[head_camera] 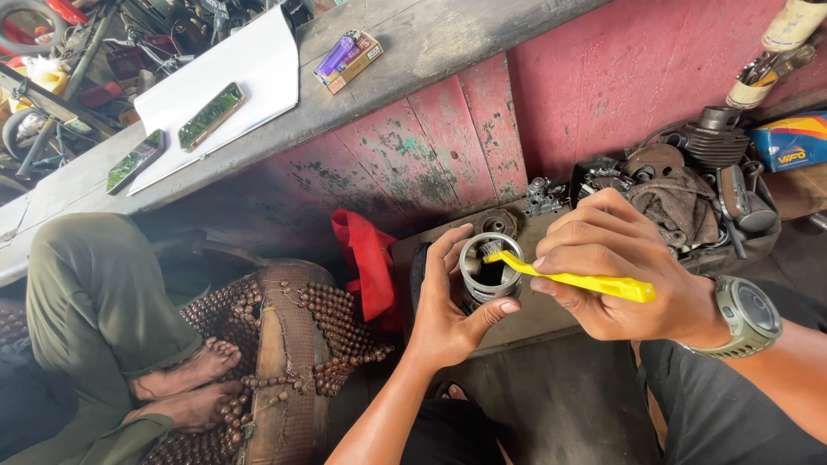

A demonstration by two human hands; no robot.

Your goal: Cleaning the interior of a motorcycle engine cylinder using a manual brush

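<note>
Far left: another person sits with bare feet (185, 387) on a brown beaded mat (284, 344), olive trousers, not part of the work. Above them a grey wooden counter (448, 34) carries a white sheet (233, 73), two phones (211, 114) lying flat, and a small box with a purple lighter (347, 60) on it. Below the counter, a red cloth (370, 267) hangs against the worn red wall.

Centre: left hand (448, 310) cups a short metal cylinder part (484, 271) (looks like a piston or sleeve, open end up); fingers wrapped around it, thumb pressed on its lower rim, held in the air just over a low board. Right hand (620, 275), with a grey-green watch (748, 314) at the wrist, pinches a yellow toothbrush (586, 282) between thumb and curled fingers; the bristle head sits inside the open mouth of the cylinder.

Progress, as a judgement: brushing is mid-way. The outer wall of the part looks fairly bright, the inside is dark and can't be read for dirt, so the interior seems to be what is left.

Right: a pile of greasy engine parts (689, 185) and a rag beside the wall, a blue box (792, 142) behind.
</note>
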